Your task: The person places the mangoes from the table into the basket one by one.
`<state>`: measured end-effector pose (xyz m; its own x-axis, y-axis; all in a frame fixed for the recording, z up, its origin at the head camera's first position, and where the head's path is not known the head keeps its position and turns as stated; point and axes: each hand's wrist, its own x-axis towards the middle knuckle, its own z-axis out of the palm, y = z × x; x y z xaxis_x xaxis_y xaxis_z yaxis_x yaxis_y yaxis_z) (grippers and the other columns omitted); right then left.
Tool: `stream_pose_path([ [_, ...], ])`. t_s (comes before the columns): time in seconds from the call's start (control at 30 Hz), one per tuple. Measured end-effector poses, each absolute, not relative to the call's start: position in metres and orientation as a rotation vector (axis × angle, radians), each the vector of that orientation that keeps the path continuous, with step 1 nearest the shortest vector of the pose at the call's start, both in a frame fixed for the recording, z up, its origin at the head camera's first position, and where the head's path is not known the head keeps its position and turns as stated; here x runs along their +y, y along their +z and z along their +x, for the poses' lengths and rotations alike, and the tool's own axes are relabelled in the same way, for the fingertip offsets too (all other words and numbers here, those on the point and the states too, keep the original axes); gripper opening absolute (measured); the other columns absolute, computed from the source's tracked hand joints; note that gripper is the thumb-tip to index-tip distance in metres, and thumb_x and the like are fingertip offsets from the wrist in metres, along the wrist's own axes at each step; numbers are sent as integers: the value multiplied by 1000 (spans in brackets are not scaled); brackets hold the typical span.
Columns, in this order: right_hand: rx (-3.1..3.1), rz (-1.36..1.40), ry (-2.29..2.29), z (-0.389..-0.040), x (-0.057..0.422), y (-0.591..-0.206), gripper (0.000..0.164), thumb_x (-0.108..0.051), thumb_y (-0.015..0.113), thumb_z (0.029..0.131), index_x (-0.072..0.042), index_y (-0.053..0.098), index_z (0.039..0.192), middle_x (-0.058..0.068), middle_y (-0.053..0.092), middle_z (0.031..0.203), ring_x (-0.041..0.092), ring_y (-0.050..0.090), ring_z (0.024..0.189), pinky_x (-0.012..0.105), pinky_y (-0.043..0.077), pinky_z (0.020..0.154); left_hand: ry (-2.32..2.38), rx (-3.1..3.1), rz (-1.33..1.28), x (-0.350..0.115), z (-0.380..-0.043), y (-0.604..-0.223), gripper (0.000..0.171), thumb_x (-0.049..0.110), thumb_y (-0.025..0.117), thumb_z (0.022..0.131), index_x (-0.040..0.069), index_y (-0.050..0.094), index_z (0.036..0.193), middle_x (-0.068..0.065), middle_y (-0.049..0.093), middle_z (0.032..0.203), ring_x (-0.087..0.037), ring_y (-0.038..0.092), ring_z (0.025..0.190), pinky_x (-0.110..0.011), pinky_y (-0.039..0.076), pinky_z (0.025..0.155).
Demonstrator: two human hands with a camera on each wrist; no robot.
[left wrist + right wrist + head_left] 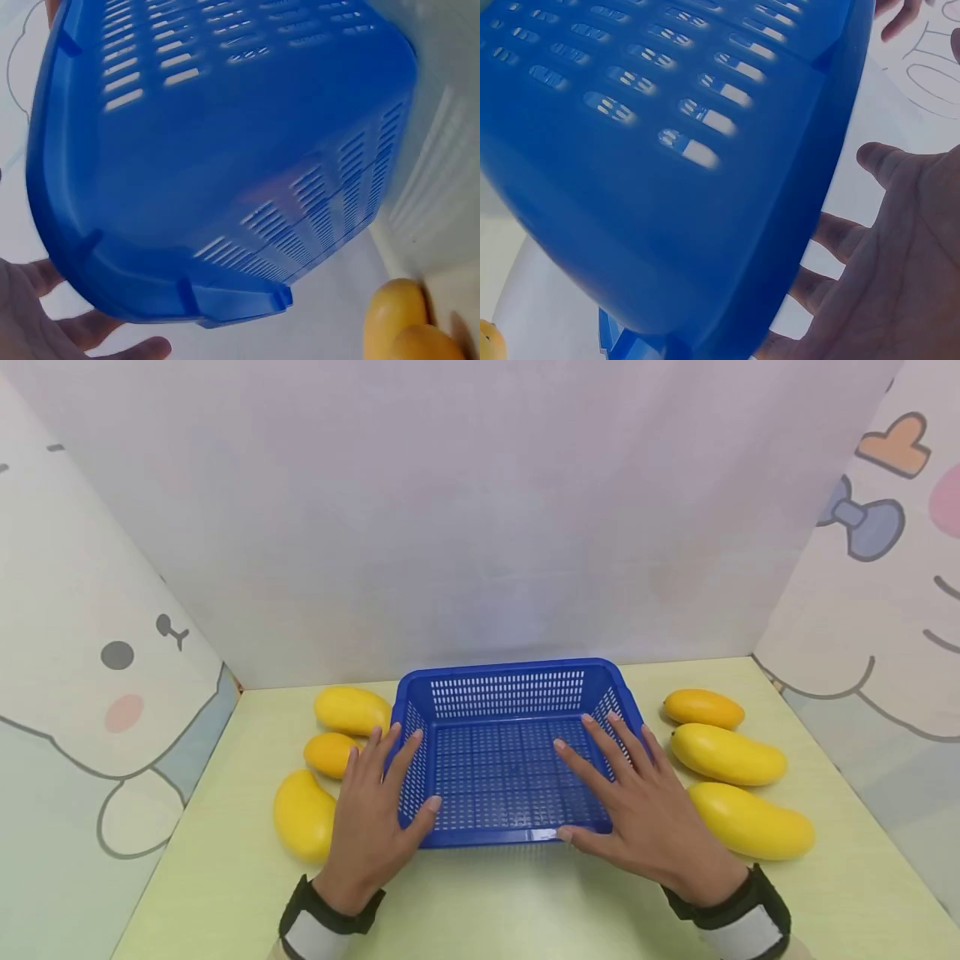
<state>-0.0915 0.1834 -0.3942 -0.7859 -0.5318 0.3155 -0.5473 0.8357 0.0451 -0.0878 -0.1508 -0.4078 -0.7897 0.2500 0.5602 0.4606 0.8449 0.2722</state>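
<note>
A blue plastic basket [517, 839] with slotted walls stands on the table, nothing in it. Over its left front corner my left hand [375, 818] is held with fingers spread, gripping nothing. My right hand [648, 810] hovers in the same way over the right front corner. From the left wrist, the basket's outer wall [225, 150] fills most of the view, with the fingers at its rim. The right wrist view shows the basket [667, 210] close up beside the palm [900, 277]. Whether any fingertip touches the rim, I cannot tell.
Left of the basket lie a yellow mango [352, 710], a smaller orange-yellow mango [328, 754] and another yellow mango [303, 818]. On the right are a small orange-yellow mango [703, 708] and two larger yellow mangoes [727, 754]. Pale walls surround the light-green table [487, 910].
</note>
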Motion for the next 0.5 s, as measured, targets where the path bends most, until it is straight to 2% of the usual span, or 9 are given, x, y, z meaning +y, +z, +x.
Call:
stream_pose_path([
  [0.2, -2683, 816, 77, -92, 185, -394, 84, -79, 35, 79, -35, 16, 148, 7, 5, 156, 34, 4, 139, 59, 4, 107, -875, -2548, -367, -155, -94, -414, 58, 41, 45, 95, 23, 26, 146, -8, 27, 150, -28, 24, 135, -55, 26, 103],
  [0.33, -2675, 820, 77, -92, 185, -393, 84, -79, 35, 79, -34, 16, 148, 7, 6, 156, 35, 5, 139, 59, 5, 107, -1103, -2544, -307, -159, -99, -420, 57, 39, 44, 97, 22, 23, 147, -4, 28, 149, -22, 29, 132, -51, 27, 104],
  [0.5, -2663, 827, 87, -92, 185, -393, 84, -78, 37, 79, -34, 17, 148, 7, 7, 156, 35, 5, 139, 60, 6, 107, -1196, -2528, -307, -163, -104, -427, 57, 37, 44, 97, 18, 23, 146, -6, 32, 145, -22, 33, 128, -50, 28, 104],
])
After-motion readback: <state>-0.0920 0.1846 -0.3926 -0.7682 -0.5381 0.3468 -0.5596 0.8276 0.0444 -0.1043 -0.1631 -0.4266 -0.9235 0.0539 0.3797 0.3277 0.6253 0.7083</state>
